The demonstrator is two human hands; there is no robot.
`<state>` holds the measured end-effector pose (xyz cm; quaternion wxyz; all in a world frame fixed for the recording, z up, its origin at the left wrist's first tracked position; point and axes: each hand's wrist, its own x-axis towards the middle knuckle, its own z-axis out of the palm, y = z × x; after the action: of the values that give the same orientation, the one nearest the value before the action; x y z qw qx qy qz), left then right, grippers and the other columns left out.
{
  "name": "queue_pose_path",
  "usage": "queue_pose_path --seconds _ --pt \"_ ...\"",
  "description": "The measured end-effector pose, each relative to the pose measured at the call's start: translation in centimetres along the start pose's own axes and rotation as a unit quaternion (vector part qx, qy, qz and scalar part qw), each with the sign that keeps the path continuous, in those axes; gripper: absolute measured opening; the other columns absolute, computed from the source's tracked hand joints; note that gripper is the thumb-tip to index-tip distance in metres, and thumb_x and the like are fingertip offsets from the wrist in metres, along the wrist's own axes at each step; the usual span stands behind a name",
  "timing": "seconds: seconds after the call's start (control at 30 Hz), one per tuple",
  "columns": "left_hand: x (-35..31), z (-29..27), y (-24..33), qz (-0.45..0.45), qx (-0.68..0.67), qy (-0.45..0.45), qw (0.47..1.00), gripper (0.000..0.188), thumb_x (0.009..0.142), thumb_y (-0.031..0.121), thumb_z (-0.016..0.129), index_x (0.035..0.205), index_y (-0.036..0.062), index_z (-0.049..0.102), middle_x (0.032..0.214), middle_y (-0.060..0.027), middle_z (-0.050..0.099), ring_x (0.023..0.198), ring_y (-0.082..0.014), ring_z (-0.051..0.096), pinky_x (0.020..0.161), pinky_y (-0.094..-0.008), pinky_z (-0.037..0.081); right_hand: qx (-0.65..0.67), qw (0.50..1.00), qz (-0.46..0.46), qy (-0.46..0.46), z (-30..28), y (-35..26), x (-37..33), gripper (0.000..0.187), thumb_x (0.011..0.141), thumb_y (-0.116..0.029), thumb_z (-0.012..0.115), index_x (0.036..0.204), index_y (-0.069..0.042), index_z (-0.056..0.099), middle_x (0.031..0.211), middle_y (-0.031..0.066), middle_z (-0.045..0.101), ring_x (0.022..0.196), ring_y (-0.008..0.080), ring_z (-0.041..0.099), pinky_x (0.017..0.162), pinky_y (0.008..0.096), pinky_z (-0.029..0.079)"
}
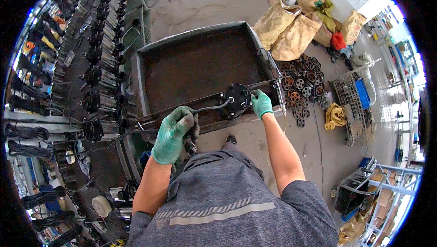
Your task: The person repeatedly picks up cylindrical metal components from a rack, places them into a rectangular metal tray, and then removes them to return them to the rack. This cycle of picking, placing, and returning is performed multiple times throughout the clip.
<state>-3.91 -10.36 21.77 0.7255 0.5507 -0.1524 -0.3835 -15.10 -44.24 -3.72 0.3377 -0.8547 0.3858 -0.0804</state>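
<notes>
Both my hands wear green gloves with dark, grimy fingers. My left hand [175, 135] is closed, its fingers pinched round a black cable [210, 108]. The cable runs right to the top of a round black cover [237, 99], which has several small bright studs or holes. The cover sits at the near rim of a large dark metal tray [200, 67]. At the cover's right side, my right hand [261, 104] has its fingers curled against its edge; the fingertips are partly hidden.
Long rows of black-ended metal cylinders [102, 67] line the left side. A thin air tool [281, 96] hangs at the tray's right corner. Beyond it lie a heap of pulley wheels [300, 85], paper sacks [296, 35] and a wire cage [353, 99]. A cable trails across the floor.
</notes>
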Motion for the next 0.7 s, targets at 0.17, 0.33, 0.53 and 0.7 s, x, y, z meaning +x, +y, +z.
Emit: queue_pose_path --seconds 0.17,0.33,0.53,0.7 --pt "-1.1 -5.0 0.5 -0.040 -0.248 0.165 0.954 0.036 0.101 0.043 0.057 0.080 0.0146 0.052 0.086 -0.0086 0.064 0.056 -0.0191 0.053 0.048 -0.0340 0.043 0.094 0.992 0.068 -0.049 -1.8 -2.3 0.0 0.033 0.090 -0.024 0.074 0.116 -0.005 0.068 0.106 0.0196 0.071 0.093 0.0338 0.070 0.080 0.0411 0.055" --pt "-4.7 -14.0 -1.9 -0.032 -0.219 0.323 0.920 0.035 0.099 0.043 0.062 0.078 0.0183 0.049 0.078 -0.0032 0.057 0.057 -0.0163 0.050 0.049 -0.0313 0.037 0.037 0.993 -0.101 -0.041 -2.4 -9.6 -4.9 0.042 0.079 -0.026 0.084 0.112 -0.006 0.067 0.100 0.0174 0.069 0.090 0.0336 0.069 0.078 0.0434 0.055" --pt "-4.3 -16.7 -6.9 -0.098 -0.095 0.432 0.892 0.030 0.097 0.041 0.068 0.084 0.0182 0.054 0.079 -0.0013 0.061 0.056 -0.0137 0.051 0.047 -0.0299 0.039 0.015 0.979 -0.202 -0.027 1.1 -18.2 -9.1 0.035 0.081 -0.030 0.079 0.104 -0.011 0.062 0.108 0.0162 0.062 0.092 0.0410 0.067 0.076 0.0506 0.055" --pt "-5.8 -14.5 -1.5 0.034 -0.132 0.277 0.951 0.035 0.098 0.047 0.064 0.089 0.0146 0.055 0.083 -0.0041 0.064 0.055 -0.0149 0.052 0.046 -0.0288 0.041 -0.012 0.977 -0.209 0.039 -0.8 -12.0 -7.2 0.024 0.089 -0.026 0.073 0.103 -0.010 0.062 0.104 0.0182 0.062 0.088 0.0422 0.065 0.072 0.0511 0.055"
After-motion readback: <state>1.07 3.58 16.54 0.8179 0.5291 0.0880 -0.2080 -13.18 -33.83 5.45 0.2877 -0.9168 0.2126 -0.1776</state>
